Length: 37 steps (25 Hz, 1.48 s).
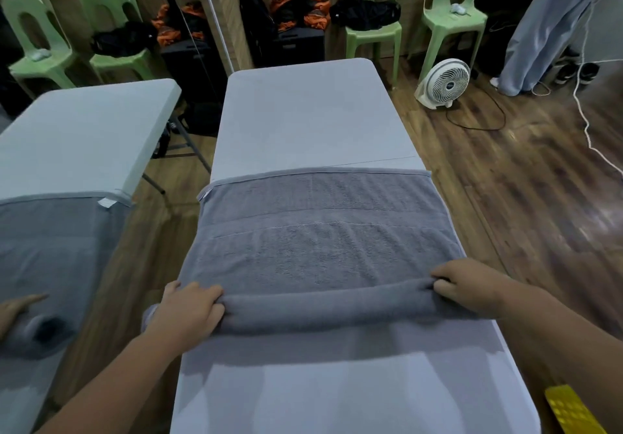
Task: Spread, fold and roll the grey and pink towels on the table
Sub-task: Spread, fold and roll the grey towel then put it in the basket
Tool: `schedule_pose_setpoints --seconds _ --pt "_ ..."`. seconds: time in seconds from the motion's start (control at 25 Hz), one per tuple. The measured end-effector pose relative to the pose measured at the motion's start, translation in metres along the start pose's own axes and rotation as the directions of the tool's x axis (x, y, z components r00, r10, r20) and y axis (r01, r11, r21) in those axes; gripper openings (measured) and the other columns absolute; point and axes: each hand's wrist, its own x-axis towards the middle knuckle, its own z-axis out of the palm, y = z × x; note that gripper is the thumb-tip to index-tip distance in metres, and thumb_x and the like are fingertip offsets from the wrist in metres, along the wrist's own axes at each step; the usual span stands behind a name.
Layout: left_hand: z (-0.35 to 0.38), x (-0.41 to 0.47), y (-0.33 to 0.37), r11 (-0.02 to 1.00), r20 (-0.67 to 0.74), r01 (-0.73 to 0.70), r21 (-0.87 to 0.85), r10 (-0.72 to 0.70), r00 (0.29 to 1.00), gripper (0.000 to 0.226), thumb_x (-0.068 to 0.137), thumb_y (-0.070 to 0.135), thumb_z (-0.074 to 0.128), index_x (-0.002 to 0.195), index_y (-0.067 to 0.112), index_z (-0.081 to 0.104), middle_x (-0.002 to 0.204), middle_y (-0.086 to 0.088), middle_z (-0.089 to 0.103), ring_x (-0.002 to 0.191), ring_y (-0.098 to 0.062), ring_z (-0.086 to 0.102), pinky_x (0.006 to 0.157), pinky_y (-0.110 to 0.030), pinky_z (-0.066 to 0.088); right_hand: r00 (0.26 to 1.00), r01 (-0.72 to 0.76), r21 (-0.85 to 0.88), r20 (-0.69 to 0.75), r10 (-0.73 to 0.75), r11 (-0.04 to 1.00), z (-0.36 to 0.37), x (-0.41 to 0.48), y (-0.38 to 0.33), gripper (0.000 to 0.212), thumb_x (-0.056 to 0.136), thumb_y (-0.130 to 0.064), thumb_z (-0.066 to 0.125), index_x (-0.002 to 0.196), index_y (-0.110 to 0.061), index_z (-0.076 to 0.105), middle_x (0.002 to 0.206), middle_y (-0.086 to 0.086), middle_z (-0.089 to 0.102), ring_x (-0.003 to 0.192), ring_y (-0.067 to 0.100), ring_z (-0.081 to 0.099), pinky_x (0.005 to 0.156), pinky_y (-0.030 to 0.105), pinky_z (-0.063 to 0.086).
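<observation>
A grey towel (pixel 323 231) lies folded across the white table (pixel 303 113), and its near end is rolled into a thick tube (pixel 327 305). My left hand (pixel 188 309) grips the left end of that roll, fingers curled over the top. My right hand (pixel 468 285) presses on the right end of the roll with fingers curled over it. The unrolled part stretches away from me to a hemmed edge about mid-table. No pink towel is in view.
A mirror on the left repeats the table, towel and a hand (pixel 20 309). Green plastic chairs (pixel 371 22) with bags stand at the far wall. A white floor fan (pixel 443 82) and cables sit right of the table. A person's legs (pixel 546 29) stand far right. A yellow object (pixel 573 410) lies at the lower right.
</observation>
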Motion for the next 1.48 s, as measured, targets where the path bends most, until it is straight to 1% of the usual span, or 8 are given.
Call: schedule_pose_setpoints --seconds 0.12,0.24,0.44,0.68,0.84,0.96,1.12,1.48 --pt "-0.004 0.012 0.0 0.989 -0.214 0.012 -0.15 -0.045 0.976 0.013 0.093 0.043 0.042 0.092 0.038 0.053 0.093 0.014 0.065 0.091 -0.015 0.059 0.093 -0.04 0.04 0.971 -0.008 0.006 -0.237 0.009 1.0 -0.004 0.006 -0.007 0.009 0.086 -0.026 0.053 0.082 -0.033 0.056 0.085 -0.01 0.06 0.082 0.016 0.056 0.073 0.033 0.042" --pt "0.003 0.001 -0.004 0.987 -0.416 -0.099 -0.128 0.037 0.908 0.024 0.092 0.049 0.047 0.093 0.032 0.063 0.095 0.012 0.063 0.093 -0.018 0.058 0.086 -0.04 0.043 0.778 0.159 -0.233 -0.568 -0.267 0.959 0.017 -0.006 -0.017 0.016 0.084 -0.029 0.054 0.09 -0.021 0.067 0.09 -0.002 0.064 0.087 0.023 0.059 0.082 0.037 0.049" --pt "0.024 -0.022 -0.002 0.983 -0.232 -0.176 -0.046 0.161 0.959 0.048 0.076 0.055 0.058 0.118 0.033 0.065 0.114 0.013 0.066 0.108 -0.015 0.06 0.099 -0.041 0.039 0.895 0.061 -0.249 -0.414 -0.164 0.967 0.058 -0.026 -0.029 0.049 0.071 -0.047 0.06 0.114 -0.025 0.067 0.111 -0.008 0.068 0.106 0.017 0.062 0.105 0.044 0.037" --pt "0.016 -0.024 0.013 0.973 -0.145 -0.16 -0.166 0.137 0.98 0.011 0.083 0.044 0.037 0.088 0.043 0.047 0.088 0.021 0.055 0.083 -0.006 0.05 0.082 -0.031 0.038 0.976 0.058 -0.146 -0.2 -0.087 0.988 0.032 -0.027 -0.029 0.03 0.078 -0.051 0.035 0.081 -0.027 0.053 0.08 -0.012 0.061 0.08 0.01 0.054 0.089 0.034 0.043" --pt "0.009 -0.009 0.009 0.98 -0.27 -0.116 -0.163 0.069 0.96 0.023 0.089 0.046 0.04 0.101 0.036 0.058 0.096 0.013 0.061 0.089 -0.015 0.058 0.074 -0.033 0.042 0.924 0.07 0.052 -0.38 -0.045 0.996 0.014 -0.013 -0.023 0.026 0.081 -0.038 0.054 0.107 -0.032 0.056 0.099 -0.016 0.06 0.093 0.012 0.058 0.082 0.035 0.05" --pt "0.01 -0.012 0.008 0.994 -0.45 -0.112 -0.008 0.096 0.888 0.031 0.092 0.047 0.046 0.09 0.027 0.07 0.095 0.005 0.064 0.09 -0.024 0.058 0.076 -0.041 0.041 0.804 0.183 -0.239 -0.522 -0.285 0.954 0.026 -0.012 -0.022 0.013 0.09 -0.032 0.058 0.095 -0.023 0.067 0.097 -0.004 0.065 0.094 0.025 0.059 0.086 0.042 0.05" --pt "0.021 -0.031 0.003 0.987 -0.306 -0.159 -0.009 0.149 0.94 0.047 0.078 0.061 0.065 0.115 0.032 0.069 0.115 0.011 0.066 0.107 -0.02 0.06 0.093 -0.045 0.039 0.888 0.094 -0.284 -0.409 -0.21 0.954 0.047 -0.03 -0.027 0.05 0.076 -0.053 0.063 0.117 -0.024 0.068 0.112 -0.009 0.067 0.109 0.021 0.059 0.102 0.048 0.043" --pt "0.017 -0.023 0.003 0.999 -0.342 -0.041 -0.027 0.029 0.939 0.031 0.079 0.045 0.047 0.095 0.03 0.069 0.093 0.012 0.071 0.096 -0.017 0.061 0.1 -0.053 0.036 0.905 0.073 -0.101 -0.41 -0.108 0.992 0.02 -0.009 -0.029 0.019 0.07 -0.042 0.048 0.072 -0.026 0.058 0.066 -0.013 0.056 0.07 0.013 0.046 0.08 0.035 0.042"
